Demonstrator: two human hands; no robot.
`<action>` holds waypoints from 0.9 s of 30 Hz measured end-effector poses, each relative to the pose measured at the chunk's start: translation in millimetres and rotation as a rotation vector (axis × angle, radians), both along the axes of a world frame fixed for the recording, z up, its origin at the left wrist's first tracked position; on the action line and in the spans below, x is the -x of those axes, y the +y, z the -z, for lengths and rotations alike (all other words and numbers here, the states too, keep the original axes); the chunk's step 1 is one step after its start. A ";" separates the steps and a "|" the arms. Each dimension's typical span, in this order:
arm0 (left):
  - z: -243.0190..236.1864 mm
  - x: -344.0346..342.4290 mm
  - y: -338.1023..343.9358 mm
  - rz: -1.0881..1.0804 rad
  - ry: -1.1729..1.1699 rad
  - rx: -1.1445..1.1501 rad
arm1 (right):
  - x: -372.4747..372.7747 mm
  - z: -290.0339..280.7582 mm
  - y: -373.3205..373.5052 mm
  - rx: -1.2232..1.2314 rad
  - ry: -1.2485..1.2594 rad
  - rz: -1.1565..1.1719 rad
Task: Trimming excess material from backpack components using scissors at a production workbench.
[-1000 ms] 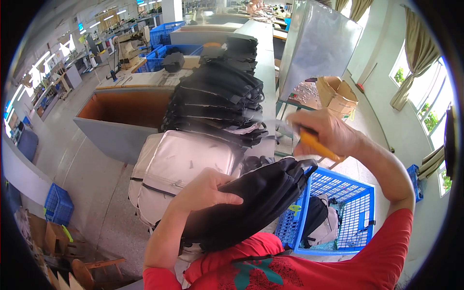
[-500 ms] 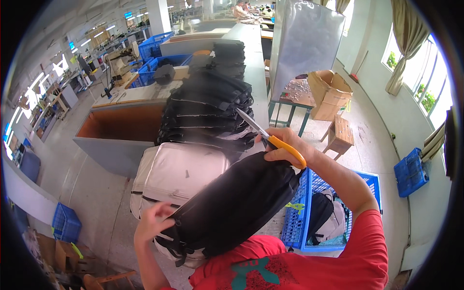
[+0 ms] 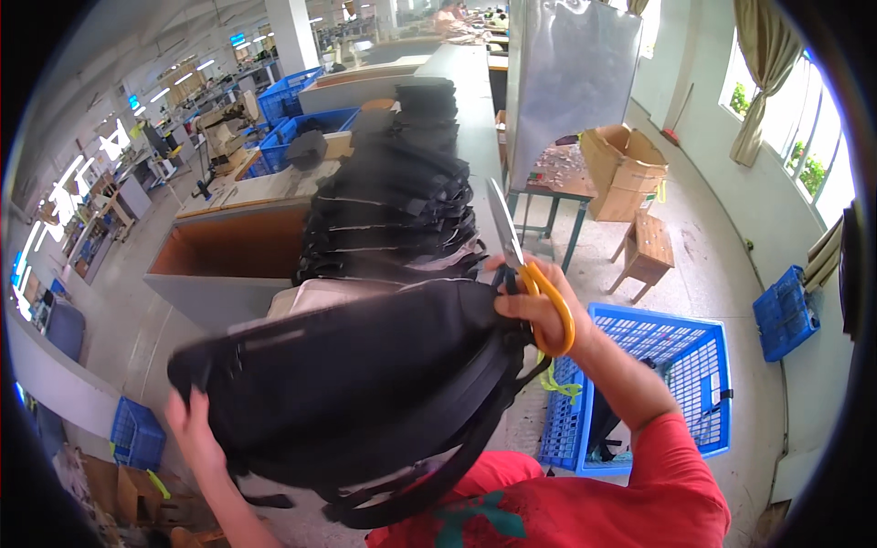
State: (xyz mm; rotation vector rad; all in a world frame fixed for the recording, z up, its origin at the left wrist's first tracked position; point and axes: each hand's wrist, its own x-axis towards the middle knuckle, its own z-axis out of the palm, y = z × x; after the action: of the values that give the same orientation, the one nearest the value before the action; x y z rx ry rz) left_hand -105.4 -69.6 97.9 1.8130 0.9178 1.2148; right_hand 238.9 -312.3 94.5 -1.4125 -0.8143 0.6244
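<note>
A black backpack (image 3: 356,374) with dangling straps is held up in front of me, its long side running across my body. My left hand (image 3: 194,434) grips its left end, the fingertips partly hidden at the fabric and slightly blurred. At the upper right corner of the backpack, my right hand (image 3: 548,306) holds a pair of scissors (image 3: 546,301) with orange handles, blades pointing up and away. The same hand also presses against the backpack's corner. Behind it lies a light-coloured bag (image 3: 329,293), mostly covered, beside a tall stack of black bags (image 3: 393,210).
A blue plastic crate (image 3: 708,384) stands on the floor at my right. Beyond it are a wooden stool (image 3: 649,245), a cardboard box (image 3: 626,173) and a metal-sheeted panel (image 3: 575,82). An open grey bin (image 3: 228,242) sits left of the stack; another blue crate (image 3: 139,434) is lower left.
The black backpack has swung left and turned its broad side, covering most of the light bag. My left hand moved left and took its end. The scissors tilted more upright.
</note>
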 end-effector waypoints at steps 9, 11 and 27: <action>57.9 -56.7 107.4 0.246 0.062 0.186 | 40.3 100.2 -5.6 0.044 0.077 -0.058; 64.0 -66.9 102.0 0.387 -0.050 0.183 | 32.7 104.3 -13.8 0.092 0.101 -0.115; 79.6 -60.3 94.6 0.517 -0.249 0.140 | 5.6 78.4 -33.4 0.441 -0.874 -0.301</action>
State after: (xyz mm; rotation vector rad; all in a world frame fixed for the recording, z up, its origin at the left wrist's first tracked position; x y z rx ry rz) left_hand -45.1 24.9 18.3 1.6059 0.3502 0.9851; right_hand 233.3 -345.7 16.1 -2.0227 -1.6736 0.4039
